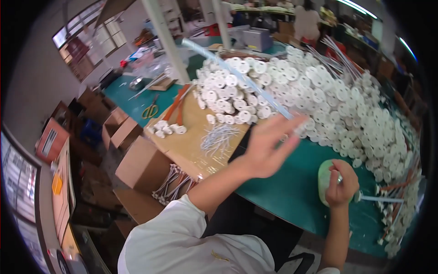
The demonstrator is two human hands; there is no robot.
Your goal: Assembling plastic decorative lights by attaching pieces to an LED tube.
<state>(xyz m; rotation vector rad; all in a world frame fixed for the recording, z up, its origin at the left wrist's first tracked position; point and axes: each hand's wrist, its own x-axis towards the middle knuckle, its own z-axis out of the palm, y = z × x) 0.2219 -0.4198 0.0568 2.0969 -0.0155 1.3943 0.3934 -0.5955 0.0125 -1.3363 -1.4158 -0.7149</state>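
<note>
One slender, straight, pale rod [242,76]

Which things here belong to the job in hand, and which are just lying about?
Likely in the job:
- pale rod, at the left hand
- green oval, by the right hand
- white discs, heaped beyond the hands

Probably just lying about:
- scissors
- cardboard box
- grey box

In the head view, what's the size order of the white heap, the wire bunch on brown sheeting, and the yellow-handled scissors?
1. White heap, largest by far
2. Wire bunch
3. Yellow-handled scissors
</note>
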